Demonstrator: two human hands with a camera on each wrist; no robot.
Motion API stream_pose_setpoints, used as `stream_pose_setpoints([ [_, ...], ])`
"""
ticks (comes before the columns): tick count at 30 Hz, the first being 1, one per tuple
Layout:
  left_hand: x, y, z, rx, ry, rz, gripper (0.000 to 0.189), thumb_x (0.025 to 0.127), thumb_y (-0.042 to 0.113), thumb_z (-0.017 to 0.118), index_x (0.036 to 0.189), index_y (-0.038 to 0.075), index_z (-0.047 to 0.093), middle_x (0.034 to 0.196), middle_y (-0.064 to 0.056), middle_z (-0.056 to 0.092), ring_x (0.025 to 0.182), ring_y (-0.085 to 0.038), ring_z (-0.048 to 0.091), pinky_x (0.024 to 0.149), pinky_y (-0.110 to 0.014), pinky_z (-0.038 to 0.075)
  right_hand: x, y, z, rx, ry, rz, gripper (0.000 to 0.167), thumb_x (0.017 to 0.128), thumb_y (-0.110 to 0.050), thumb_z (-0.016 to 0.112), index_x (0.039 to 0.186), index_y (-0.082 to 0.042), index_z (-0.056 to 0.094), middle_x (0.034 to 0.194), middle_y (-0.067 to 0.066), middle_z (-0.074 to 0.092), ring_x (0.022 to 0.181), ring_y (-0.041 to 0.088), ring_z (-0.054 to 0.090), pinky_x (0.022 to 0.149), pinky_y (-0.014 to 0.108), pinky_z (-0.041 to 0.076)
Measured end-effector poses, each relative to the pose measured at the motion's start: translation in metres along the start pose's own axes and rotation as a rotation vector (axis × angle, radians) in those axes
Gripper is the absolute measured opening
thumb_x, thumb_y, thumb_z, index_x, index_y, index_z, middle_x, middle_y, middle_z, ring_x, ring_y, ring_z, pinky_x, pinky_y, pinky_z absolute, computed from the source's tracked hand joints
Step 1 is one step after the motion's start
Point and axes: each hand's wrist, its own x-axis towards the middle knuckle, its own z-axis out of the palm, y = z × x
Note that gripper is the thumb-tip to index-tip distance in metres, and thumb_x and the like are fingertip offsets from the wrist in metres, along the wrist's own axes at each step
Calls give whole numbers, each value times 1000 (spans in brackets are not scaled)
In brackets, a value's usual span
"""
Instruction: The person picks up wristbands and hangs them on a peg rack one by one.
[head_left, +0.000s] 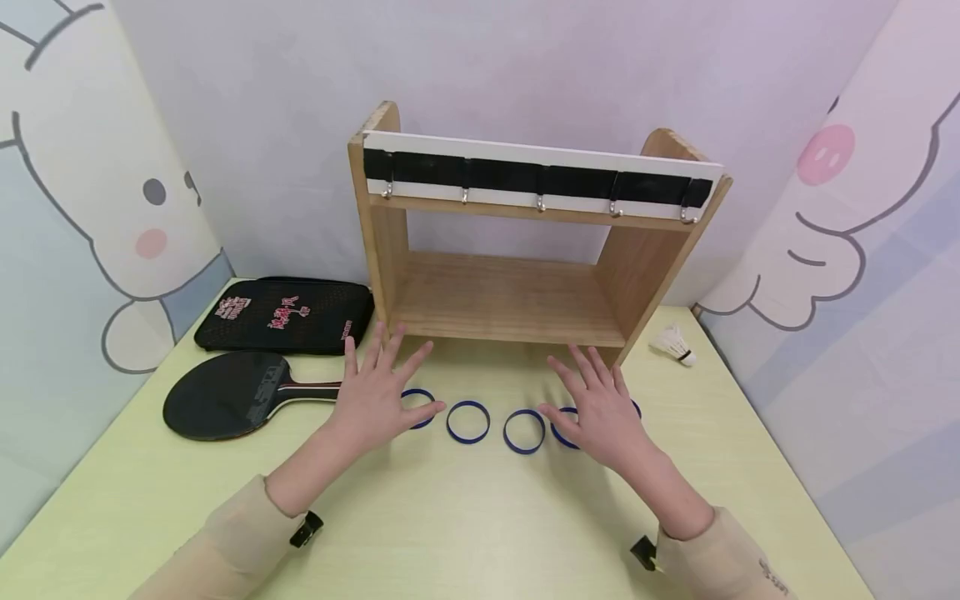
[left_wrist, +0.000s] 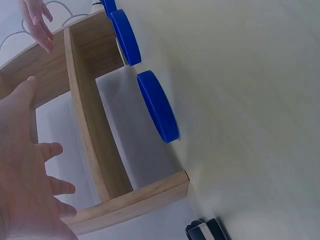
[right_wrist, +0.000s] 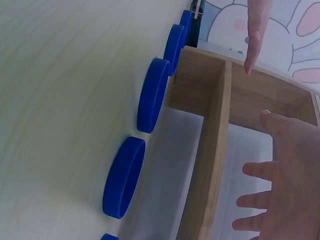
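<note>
My left hand (head_left: 372,406) is held with fingers spread above the table, near the paddle's handle and the leftmost blue ring (head_left: 417,392). My right hand (head_left: 600,417) spreads its fingers over the right end of the row, partly covering the rings there. Neither hand holds anything. Several thin blue rings (head_left: 468,441) lie in a row; the left wrist view shows one ring (left_wrist: 157,107) close up, and the right wrist view another (right_wrist: 150,97). Behind them stands a wooden rack (head_left: 502,296) with a black-and-white strip (head_left: 502,175) bearing several metal hooks (head_left: 541,203) across its top.
A black table tennis paddle (head_left: 225,396) lies at left, below a black case (head_left: 288,317) with pink lettering. One white shuttlecock (head_left: 672,342) lies right of the rack. Walls enclose the back and sides of the pale yellow-green table (head_left: 480,533).
</note>
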Motion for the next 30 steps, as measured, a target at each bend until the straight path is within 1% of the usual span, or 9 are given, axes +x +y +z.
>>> stream_pose_setpoints([
  [2,0,-1,-3,9,9,5,86,78,79,42,148,32,30,158,-14,7,144,-40,-1,109,-66,-8,1,0,-1,-3,8,-3,70,89,-61,50,147,-24,36,154,15,25,141,40,20,105,68,21],
  [5,-1,-4,-8,7,11,0,86,78,78,45,149,31,29,158,-13,4,144,-39,-4,109,-66,-7,2,1,-4,-15,22,-15,70,89,-60,50,146,-23,36,153,16,27,140,40,22,104,69,23],
  [8,-2,-9,-14,0,12,-6,87,78,78,47,149,31,29,158,-14,6,144,-37,-6,109,-66,-6,3,3,-8,-20,33,-30,71,88,-61,52,145,-22,38,152,15,28,139,41,24,103,68,25],
  [12,-6,-20,-24,-1,32,-24,88,77,79,47,148,29,31,158,-14,8,144,-34,-11,109,-62,-13,2,7,-14,-14,45,-52,71,86,-59,56,143,-20,41,151,15,30,138,42,24,103,69,25],
  [16,-7,-35,-32,5,57,-69,91,76,79,47,149,28,31,158,-14,7,143,-32,-14,108,-58,-18,2,13,-14,-23,40,-91,70,86,-57,59,142,-18,42,150,16,30,138,42,25,101,69,26],
  [19,-5,-47,-34,1,71,-108,92,76,76,51,149,25,30,158,-16,9,144,-34,-12,110,-60,-14,1,17,-9,-22,14,-145,70,86,-53,61,142,-17,42,151,16,29,138,42,25,101,68,29],
  [23,2,-60,-34,-35,94,-143,92,77,69,58,149,20,29,156,-20,13,144,-36,-8,111,-64,-2,-1,23,3,2,-23,-221,68,86,-46,64,143,-17,42,152,15,29,139,41,25,102,66,30],
  [27,13,-69,-30,-95,146,-151,93,78,61,64,150,16,28,156,-21,13,144,-36,-5,111,-64,4,-2,28,19,-3,-35,-294,67,86,-44,65,143,-16,41,150,16,32,137,39,30,103,60,34],
  [30,26,-73,-22,-159,197,-147,94,78,56,67,150,12,25,155,-22,14,144,-38,0,111,-63,7,1,31,31,-7,-37,-349,67,85,-43,66,141,-13,44,147,17,38,134,38,36,104,54,37],
])
